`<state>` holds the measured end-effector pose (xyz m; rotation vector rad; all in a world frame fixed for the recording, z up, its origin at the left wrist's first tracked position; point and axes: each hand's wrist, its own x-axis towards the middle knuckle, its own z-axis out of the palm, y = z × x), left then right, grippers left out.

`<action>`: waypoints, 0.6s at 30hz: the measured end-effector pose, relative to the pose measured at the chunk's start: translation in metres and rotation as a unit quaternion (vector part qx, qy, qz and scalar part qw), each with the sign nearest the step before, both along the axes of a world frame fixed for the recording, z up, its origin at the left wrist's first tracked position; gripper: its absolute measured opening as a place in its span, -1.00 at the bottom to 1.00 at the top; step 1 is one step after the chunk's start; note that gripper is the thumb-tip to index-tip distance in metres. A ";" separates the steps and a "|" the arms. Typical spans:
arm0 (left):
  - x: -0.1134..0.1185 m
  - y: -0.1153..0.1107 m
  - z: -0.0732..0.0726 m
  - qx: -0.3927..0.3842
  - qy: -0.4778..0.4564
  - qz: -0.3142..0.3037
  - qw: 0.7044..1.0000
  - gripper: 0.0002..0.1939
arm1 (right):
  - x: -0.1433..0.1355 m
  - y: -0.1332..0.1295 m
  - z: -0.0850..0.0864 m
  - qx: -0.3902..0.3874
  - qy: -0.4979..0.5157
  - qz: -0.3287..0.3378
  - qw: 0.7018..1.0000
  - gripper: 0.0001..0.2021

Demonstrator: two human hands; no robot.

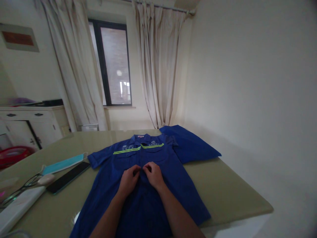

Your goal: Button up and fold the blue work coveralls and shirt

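Note:
A blue short-sleeved work shirt with yellow-green chest stripes lies front up on the table, its collar at the far side. Both hands are at the middle of its front opening, below the chest pockets. My left hand is closed, thumb and fingers pinching the shirt's edge. Close beside it on the right, my right hand pinches the other side of the front. The fingertips nearly meet, and any button between them is too small to make out.
Another blue cloth lies at the table's far right. On the left are a light-blue mask, a black phone, a pale rounded object, glasses and a white box. The table meets the right wall.

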<state>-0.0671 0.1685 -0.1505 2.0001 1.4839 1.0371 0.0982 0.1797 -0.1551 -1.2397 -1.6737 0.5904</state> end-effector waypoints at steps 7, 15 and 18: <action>-0.001 0.001 0.001 -0.010 -0.025 0.017 1.000 -0.79 | -0.001 -0.002 -0.002 0.019 0.003 0.011 1.000 -0.89; 0.000 -0.003 0.005 -0.023 0.011 0.015 1.000 -0.77 | 0.000 -0.006 0.005 0.012 -0.020 0.027 0.999 -0.86; 0.001 -0.003 0.005 -0.023 0.009 0.020 1.000 -0.78 | -0.001 -0.006 0.003 0.019 -0.021 0.026 0.999 -0.87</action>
